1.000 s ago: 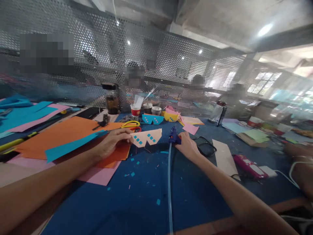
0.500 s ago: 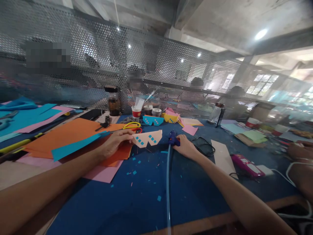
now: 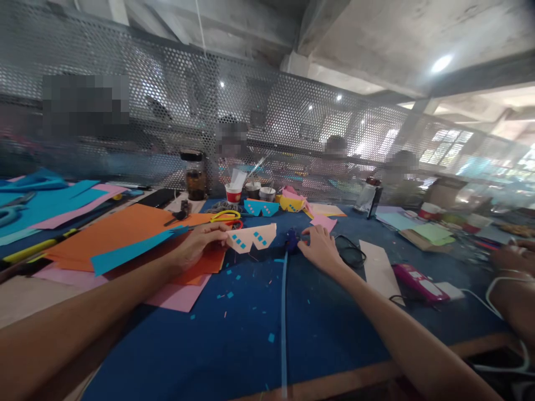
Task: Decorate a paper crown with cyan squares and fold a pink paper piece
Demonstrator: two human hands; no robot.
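A peach paper cutout shaped like glasses point(image 3: 253, 238), with small blue squares stuck on both lens shapes, is pinched at its left end by my left hand point(image 3: 204, 240). The cutout is held up over the blue table point(image 3: 234, 356). Just right of it lies a dark-blue tool point(image 3: 291, 240), like a small glue gun, with a long pale-blue stick point(image 3: 283, 317) running back to the table's front edge. My right hand point(image 3: 321, 248) is beside this tool, fingers apart and holding nothing. Blue paper bits point(image 3: 271, 337) are scattered in front.
Orange sheets point(image 3: 112, 228) and a blue strip point(image 3: 137, 250) lie left. Behind are yellow-handled scissors point(image 3: 225, 215), blue glasses point(image 3: 261, 208), yellow glasses point(image 3: 291, 204), cups point(image 3: 234, 192) and a jar point(image 3: 193, 175). Right are a magenta device point(image 3: 420, 283), cables and another person's hand point(image 3: 512, 257).
My right hand has let go of the dark-blue tool and drawn slightly to the right, its fingers spreading. My left hand keeps hold of the peach paper glasses, nearly unmoved.
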